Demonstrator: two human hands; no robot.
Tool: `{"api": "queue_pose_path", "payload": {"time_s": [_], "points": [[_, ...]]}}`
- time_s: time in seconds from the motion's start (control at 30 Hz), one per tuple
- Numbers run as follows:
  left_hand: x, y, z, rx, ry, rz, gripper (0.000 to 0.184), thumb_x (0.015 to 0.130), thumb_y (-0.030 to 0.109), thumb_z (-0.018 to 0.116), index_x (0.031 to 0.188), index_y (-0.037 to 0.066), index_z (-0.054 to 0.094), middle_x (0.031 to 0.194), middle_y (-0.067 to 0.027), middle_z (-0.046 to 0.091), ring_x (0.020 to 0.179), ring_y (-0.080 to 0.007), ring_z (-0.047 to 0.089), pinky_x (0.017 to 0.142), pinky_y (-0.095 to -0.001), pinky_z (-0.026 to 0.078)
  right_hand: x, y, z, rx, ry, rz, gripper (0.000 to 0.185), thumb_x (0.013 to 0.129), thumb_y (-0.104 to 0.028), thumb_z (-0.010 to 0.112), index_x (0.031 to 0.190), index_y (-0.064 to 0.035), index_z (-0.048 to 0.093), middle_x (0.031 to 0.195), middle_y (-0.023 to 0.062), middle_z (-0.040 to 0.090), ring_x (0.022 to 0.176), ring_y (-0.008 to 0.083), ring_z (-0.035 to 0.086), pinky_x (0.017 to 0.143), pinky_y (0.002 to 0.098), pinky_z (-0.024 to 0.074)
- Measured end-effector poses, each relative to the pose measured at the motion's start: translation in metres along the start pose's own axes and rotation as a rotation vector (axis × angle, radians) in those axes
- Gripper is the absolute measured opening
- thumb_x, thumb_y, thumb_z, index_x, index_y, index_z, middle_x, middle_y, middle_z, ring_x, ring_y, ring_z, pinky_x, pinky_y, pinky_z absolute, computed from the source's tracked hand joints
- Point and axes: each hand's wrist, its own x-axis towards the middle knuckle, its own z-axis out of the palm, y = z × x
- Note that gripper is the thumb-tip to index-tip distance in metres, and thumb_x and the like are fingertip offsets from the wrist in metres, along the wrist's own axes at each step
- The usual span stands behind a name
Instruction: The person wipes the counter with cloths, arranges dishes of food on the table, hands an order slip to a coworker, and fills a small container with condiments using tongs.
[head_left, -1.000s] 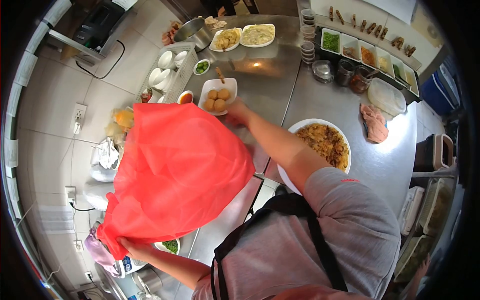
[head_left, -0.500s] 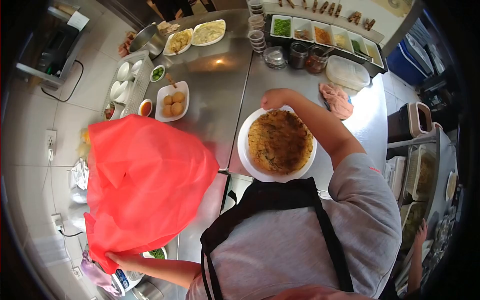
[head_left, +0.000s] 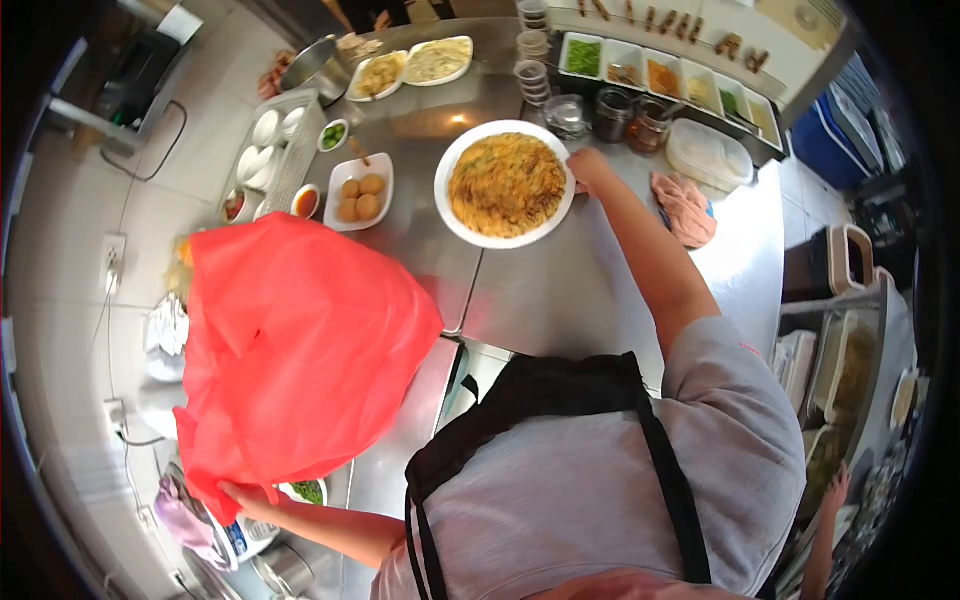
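Note:
My right hand (head_left: 590, 172) grips the right rim of a white round plate (head_left: 450, 222), its fingers partly hidden by the wrist. On that plate lies a browned, flat pancake (head_left: 508, 185), slightly blurred. At the lower left, my left hand (head_left: 247, 500) is closed on the bottom edge of a large red cloth (head_left: 300, 350), which bulges over the left counter and hides what is beneath it. Just behind the cloth stand a white dish of round brown balls (head_left: 361, 197) and a small bowl of red sauce (head_left: 306, 202).
Topping trays (head_left: 663, 78), jars (head_left: 648, 128) and a lidded plastic box (head_left: 710, 153) line the back right. A pink rag (head_left: 685, 208) lies on the right counter. A basket of white cups (head_left: 262, 160) and a steel pot (head_left: 316, 72) stand back left. Another person's arm (head_left: 828, 530) shows lower right.
My right hand has moved the plate with the pancake away from my body and to the left, farther back on the counter. My left hand still holds the red cloth, nearly unmoved.

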Motion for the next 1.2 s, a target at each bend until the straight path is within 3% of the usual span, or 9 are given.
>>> {"api": "queue_pose_path", "payload": {"time_s": [0.1,0.33,0.47,0.67,0.77,0.9,0.97,1.03,1.2], "points": [[-0.009,0.010,-0.001,0.013,-0.036,-0.114,0.057,0.079,0.030,0.054,0.119,-0.004,0.033,0.116,-0.0129,0.044,0.099,-0.0201,0.047,0.080,-0.0309,0.041,-0.021,-0.033,0.010,0.446,-0.015,0.165,0.021,0.074,-0.002,0.040,0.086,0.0033,0.056,0.082,0.0154,0.059,0.065,0.0266,0.061,0.054,0.0358,0.0518],[0.034,-0.008,-0.074,-0.023,-0.260,-0.201,0.049,0.080,0.024,0.053,0.121,0.003,0.034,0.119,-0.0099,0.042,0.103,-0.0197,0.044,0.085,-0.0324,0.036,-0.007,-0.045,0.048,0.639,-0.114,0.144,0.025,0.075,0.001,0.041,0.099,0.0032,0.046,0.088,0.0137,0.055,0.069,0.0233,0.059,0.053,0.0305,0.0527],[0.024,0.035,-0.072,-0.022,-0.302,-0.061,0.047,0.082,0.025,0.046,0.121,0.003,0.033,0.121,-0.0111,0.039,0.109,-0.0215,0.039,0.093,-0.0354,0.029,0.002,-0.052,0.072,0.745,-0.093,0.156,0.028,0.077,-0.002,0.042,0.105,0.0010,0.042,0.089,0.0132,0.054,0.074,0.0211,0.057,0.059,0.0305,0.0513],[0.032,0.094,-0.045,0.162,-0.310,0.028,0.053,0.083,0.036,0.040,0.121,0.001,0.031,0.118,-0.0166,0.039,0.108,-0.0269,0.041,0.085,-0.0384,0.039,0.015,-0.052,0.083,0.701,-0.320,-0.012,0.032,0.081,-0.013,0.046,0.110,-0.0013,0.043,0.090,0.0119,0.056,0.078,0.0209,0.057,0.064,0.0319,0.0495],[0.070,0.103,-0.047,0.133,-0.292,-0.029,0.054,0.085,0.040,0.034,0.124,0.004,0.027,0.120,-0.0137,0.039,0.109,-0.0271,0.040,0.089,-0.0394,0.037,-0.005,-0.069,0.066,0.468,-0.377,0.117,0.033,0.081,-0.022,0.047,0.107,-0.0026,0.047,0.088,0.0110,0.057,0.076,0.0198,0.058,0.063,0.0313,0.0489],[0.068,0.114,0.003,0.437,-0.242,0.205,0.053,0.085,0.041,0.034,0.119,0.001,0.034,0.115,-0.0132,0.042,0.105,-0.0233,0.043,0.084,-0.0371,0.039,-0.043,-0.099,0.098,0.020,-0.631,-0.025,0.048,0.077,-0.033,0.052,0.114,-0.0051,0.041,0.085,0.0130,0.057,0.063,0.0206,0.059,0.051,0.0308,0.0482],[0.070,0.107,0.018,0.295,-0.249,0.094,0.054,0.085,0.045,0.032,0.119,0.003,0.036,0.114,-0.0112,0.044,0.103,-0.0223,0.044,0.084,-0.0359,0.040,-0.066,-0.120,0.147,0.057,-0.654,-0.068,0.051,0.076,-0.036,0.053,0.115,-0.0055,0.040,0.082,0.0137,0.057,0.058,0.0204,0.058,0.048,0.0305,0.0477],[0.107,0.085,0.011,0.234,-0.295,0.036,0.053,0.085,0.045,0.033,0.119,0.004,0.036,0.114,-0.0112,0.044,0.103,-0.0225,0.044,0.084,-0.0355,0.039,-0.083,-0.144,0.187,0.131,-0.597,0.102,0.049,0.075,-0.033,0.055,0.111,-0.0025,0.041,0.078,0.0145,0.057,0.054,0.0202,0.058,0.043,0.0300,0.0472],[0.136,0.058,0.018,0.118,-0.366,0.014,0.052,0.085,0.042,0.037,0.120,0.004,0.034,0.117,-0.0121,0.043,0.103,-0.0222,0.043,0.088,-0.0356,0.035,-0.081,-0.145,0.234,0.341,-0.571,0.048,0.048,0.073,-0.015,0.048,0.115,-0.0002,0.032,0.077,0.0158,0.056,0.050,0.0215,0.058,0.038,0.0293,0.0460]]}}
